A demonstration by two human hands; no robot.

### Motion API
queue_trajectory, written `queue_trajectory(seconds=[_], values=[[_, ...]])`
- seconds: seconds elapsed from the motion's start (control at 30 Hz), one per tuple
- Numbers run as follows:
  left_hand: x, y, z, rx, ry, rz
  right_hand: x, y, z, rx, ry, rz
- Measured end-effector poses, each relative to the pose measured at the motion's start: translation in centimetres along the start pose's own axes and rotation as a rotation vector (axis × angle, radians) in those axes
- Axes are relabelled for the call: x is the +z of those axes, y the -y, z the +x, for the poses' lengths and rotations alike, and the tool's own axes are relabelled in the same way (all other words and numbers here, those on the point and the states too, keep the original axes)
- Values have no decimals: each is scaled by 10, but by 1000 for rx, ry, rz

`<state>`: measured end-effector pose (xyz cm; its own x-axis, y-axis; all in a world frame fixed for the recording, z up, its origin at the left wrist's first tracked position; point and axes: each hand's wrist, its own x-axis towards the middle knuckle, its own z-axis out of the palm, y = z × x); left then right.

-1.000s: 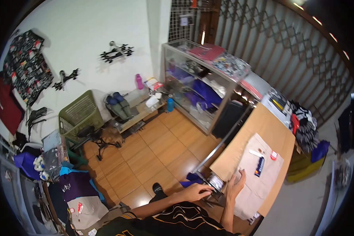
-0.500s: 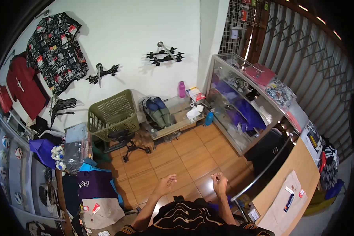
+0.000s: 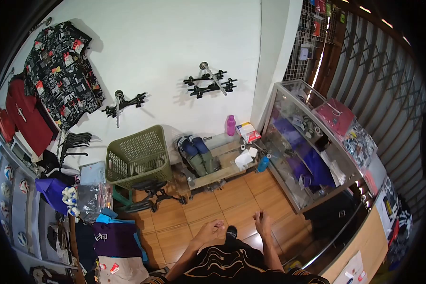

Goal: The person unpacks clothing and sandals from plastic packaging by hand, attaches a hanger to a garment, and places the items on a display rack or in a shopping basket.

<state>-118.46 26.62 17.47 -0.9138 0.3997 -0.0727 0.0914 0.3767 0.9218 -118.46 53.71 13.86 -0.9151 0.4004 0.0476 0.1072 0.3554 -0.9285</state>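
**Midair Above the Floor (image 3: pixel 244 189)**

Left hand (image 3: pixel 209 231) and right hand (image 3: pixel 263 225) hang apart, fingers curled; whether either grip holds anything cannot be told. Cloth (image 3: pixel 349 266) lies on the desk (image 3: pixel 374 239) at right. Steady footing seems wise beside the case (image 3: pixel 317 128).

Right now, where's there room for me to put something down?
The tiled floor has a bare patch between the low table, the glass case, and the left hand and right hand. The wooden tabletop has a bare strip beside the beige cloth on it. It's crowded on the low table, around the pink bottle, and atop the glass case.
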Motion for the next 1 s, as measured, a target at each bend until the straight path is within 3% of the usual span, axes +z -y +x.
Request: queue_trajectory(seconds=[0.3, 0.4, 0.53, 0.63, 0.77, 1.0], values=[[-45, -38, 137, -15, -146, -71, 39, 47, 163, -133, 165, 80], [-61, -35, 170, -33, -133, -100, 54, 57, 208, -123, 200, 176], [-91, -32, 218, -19, -117, -154, 73, 68, 265, -179, 178, 60], [-120, -20, 264, 40, -204, -257, 90, 81, 311, -167, 221, 165], [-177, -23, 334, 138, -319, -332, 119, 96, 380, -109, 250, 282], [-279, -18, 454, 279, -518, -422, 175, 149, 519, 210, 275, 460]])
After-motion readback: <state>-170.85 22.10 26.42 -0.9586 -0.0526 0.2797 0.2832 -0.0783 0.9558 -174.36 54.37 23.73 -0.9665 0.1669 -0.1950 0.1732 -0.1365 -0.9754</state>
